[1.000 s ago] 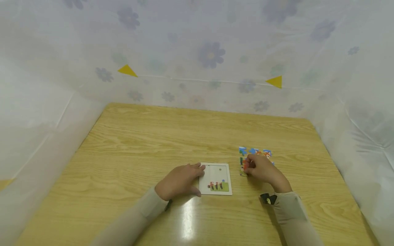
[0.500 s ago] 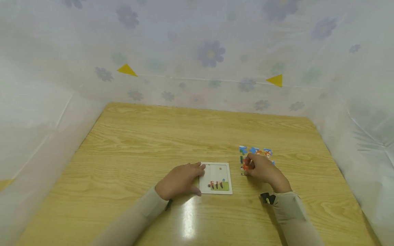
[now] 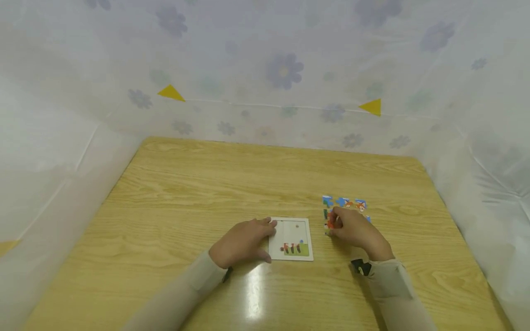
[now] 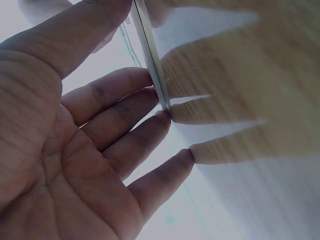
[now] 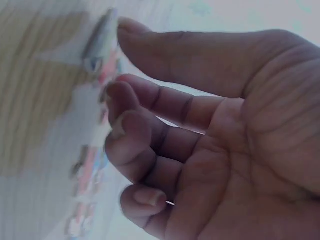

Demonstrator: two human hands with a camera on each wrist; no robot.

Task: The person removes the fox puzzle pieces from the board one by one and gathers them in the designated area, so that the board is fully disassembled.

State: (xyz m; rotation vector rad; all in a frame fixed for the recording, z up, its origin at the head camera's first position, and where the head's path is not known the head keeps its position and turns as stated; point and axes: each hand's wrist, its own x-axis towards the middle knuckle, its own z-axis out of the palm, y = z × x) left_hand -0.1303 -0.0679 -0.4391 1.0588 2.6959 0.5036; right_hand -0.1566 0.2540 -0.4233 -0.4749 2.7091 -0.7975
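Observation:
My left hand (image 3: 244, 241) rests along the left edge of a white square puzzle tray (image 3: 290, 260), fingers extended. In the left wrist view, fingertips (image 4: 160, 117) touch the tray's thin edge (image 4: 152, 65). Joined pieces with a striped red, white and black pattern on green (image 3: 296, 249) lie in the tray's lower right. To the right of it, my right hand (image 3: 358, 230) pinches a puzzle piece (image 5: 102, 42) between thumb and fingertips; it looks tilted in the blurred right wrist view. The other right-hand fingers are curled. This hand partly hides the loose pieces beneath it.
Several loose puzzle pieces lie beyond the right hand, among them a blue and green piece (image 3: 327, 200) and a fox-face piece (image 3: 361, 205). They lie on a wood-grain table (image 3: 215, 184). White flowered sheeting (image 3: 265, 105) surrounds its back and sides.
The puzzle piece at the right thumb has shifted slightly and shows less of its printed face. Both hands stay nearly in place; the tray has not visibly moved on the table.

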